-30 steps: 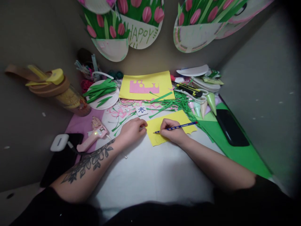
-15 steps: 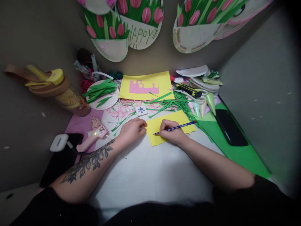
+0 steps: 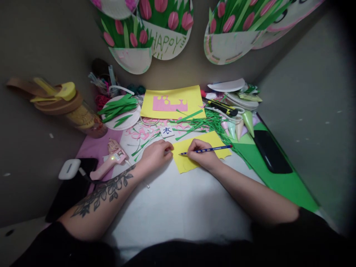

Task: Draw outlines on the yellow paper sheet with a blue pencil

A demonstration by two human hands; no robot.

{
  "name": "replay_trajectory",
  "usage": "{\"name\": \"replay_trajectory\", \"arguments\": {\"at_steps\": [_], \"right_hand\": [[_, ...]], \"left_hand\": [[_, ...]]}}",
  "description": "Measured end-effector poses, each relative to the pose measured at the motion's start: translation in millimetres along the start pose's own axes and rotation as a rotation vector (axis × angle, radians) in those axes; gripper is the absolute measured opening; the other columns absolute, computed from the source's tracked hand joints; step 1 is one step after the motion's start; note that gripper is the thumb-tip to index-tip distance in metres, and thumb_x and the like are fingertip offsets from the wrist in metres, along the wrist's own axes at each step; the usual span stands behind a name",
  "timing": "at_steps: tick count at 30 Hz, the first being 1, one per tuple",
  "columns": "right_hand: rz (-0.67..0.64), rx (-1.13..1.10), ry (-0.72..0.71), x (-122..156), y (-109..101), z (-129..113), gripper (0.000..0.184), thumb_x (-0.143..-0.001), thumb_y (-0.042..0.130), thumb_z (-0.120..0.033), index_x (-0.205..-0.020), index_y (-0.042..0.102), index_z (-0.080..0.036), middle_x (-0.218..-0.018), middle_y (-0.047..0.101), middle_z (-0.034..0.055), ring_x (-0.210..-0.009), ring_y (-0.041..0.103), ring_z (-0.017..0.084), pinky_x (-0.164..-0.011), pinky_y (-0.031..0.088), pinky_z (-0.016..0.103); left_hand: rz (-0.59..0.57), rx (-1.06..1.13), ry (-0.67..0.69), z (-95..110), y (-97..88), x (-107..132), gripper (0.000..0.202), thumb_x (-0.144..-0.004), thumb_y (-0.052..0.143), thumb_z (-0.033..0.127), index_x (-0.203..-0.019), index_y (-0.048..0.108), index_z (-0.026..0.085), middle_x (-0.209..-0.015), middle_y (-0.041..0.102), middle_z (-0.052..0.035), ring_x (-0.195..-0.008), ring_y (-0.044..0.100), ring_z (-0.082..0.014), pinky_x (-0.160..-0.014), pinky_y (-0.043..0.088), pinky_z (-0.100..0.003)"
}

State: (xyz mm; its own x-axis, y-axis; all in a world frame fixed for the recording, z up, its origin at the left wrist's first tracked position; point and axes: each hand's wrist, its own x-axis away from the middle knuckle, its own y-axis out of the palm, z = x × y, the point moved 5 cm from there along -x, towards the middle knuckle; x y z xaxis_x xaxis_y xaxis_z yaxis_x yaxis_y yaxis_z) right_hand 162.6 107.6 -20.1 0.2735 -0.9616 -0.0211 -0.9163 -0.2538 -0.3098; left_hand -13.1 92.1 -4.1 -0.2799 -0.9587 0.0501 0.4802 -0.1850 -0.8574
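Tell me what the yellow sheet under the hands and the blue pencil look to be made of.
Yellow sheet: likely craft paper or thin card, matte; it lies flat with a jagged cut right edge. Pencil, in the right hand: probably painted wood, smooth blue with pale dots and a red end; plastic cannot be ruled out.

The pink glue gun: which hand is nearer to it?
Left. The left hand is just to the right of the glue gun; the right hand, holding a pencil, is farther right on the yellow paper.
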Motion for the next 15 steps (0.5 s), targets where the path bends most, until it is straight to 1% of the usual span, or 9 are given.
{"name": "replay_trajectory", "arguments": {"at_steps": [2, 7, 15], "right_hand": [[0.024, 0.011, 0.010, -1.5, -0.6, 0.1, 0.014, -0.064, 0.062, -0.022, -0.058, 0.049, -0.019, -0.056, 0.049, -0.0037, -0.055, 0.042, 0.010, -0.051, 0.032, 0.023], [0.005, 0.019, 0.017, -3.2, 1.5, 2.9, 0.014, -0.065, 0.062, -0.024, -0.059, 0.050, -0.019, -0.057, 0.050, -0.0034, -0.055, 0.043, 0.010, -0.051, 0.033, 0.023], [0.007, 0.030, -0.012, -3.5, 2.2, 3.8, 0.012, -0.066, 0.061, -0.022, -0.060, 0.051, -0.019, -0.058, 0.050, -0.0035, -0.056, 0.043, 0.010, -0.051, 0.033, 0.023]], "left_hand": [[-0.005, -0.002, -0.002, 0.5, -0.1, 0.2, 0.025, -0.077, 0.050, 0.025, -0.096, 0.066, 0.023, -0.096, 0.066, -0.0026, -0.087, 0.060, -0.0186, -0.072, 0.046, -0.027], [0.002, -0.011, -0.005, 0.6, -0.1, 0.3, 0.025, -0.077, 0.050, 0.025, -0.096, 0.066, 0.023, -0.096, 0.066, -0.0031, -0.088, 0.059, -0.0188, -0.072, 0.045, -0.027], [0.007, -0.017, 0.007, -1.2, 1.7, -0.3, 0.025, -0.077, 0.050, 0.025, -0.096, 0.065, 0.023, -0.095, 0.065, -0.0024, -0.087, 0.059, -0.0180, -0.070, 0.044, -0.026]]}}
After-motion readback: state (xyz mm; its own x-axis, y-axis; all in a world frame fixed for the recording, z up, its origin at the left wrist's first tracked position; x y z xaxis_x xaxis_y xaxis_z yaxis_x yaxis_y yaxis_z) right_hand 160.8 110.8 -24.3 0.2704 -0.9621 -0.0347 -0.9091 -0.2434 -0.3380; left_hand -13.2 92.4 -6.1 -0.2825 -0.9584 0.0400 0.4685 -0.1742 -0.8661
